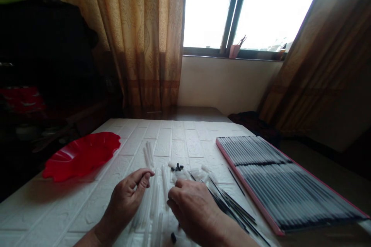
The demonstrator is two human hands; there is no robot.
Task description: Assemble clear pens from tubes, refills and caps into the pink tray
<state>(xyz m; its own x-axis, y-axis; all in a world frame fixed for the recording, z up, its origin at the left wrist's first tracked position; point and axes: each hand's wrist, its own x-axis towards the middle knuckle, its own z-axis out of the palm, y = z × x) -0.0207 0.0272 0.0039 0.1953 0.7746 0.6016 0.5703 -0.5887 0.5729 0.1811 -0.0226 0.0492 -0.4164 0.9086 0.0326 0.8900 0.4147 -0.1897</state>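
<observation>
Held left hand [131, 189] near-pinched, right hand [191, 200] half-curled; could not tell any contents. Had clear plastic tubes [165, 181] between them on the tabletop [185, 142]. Risked rolling black caps [177, 167] away with a stray knuckle, or scattering thin dark rods [228, 209] by a careless sweep.

There's room to pass between the red dish [82, 156] and clear tubes [148, 153]; dark rods [238, 206] and tray [261, 207] obstruct the right.

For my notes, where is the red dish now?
In the head view, the red dish is on the table at left, beyond the left hand.
</observation>
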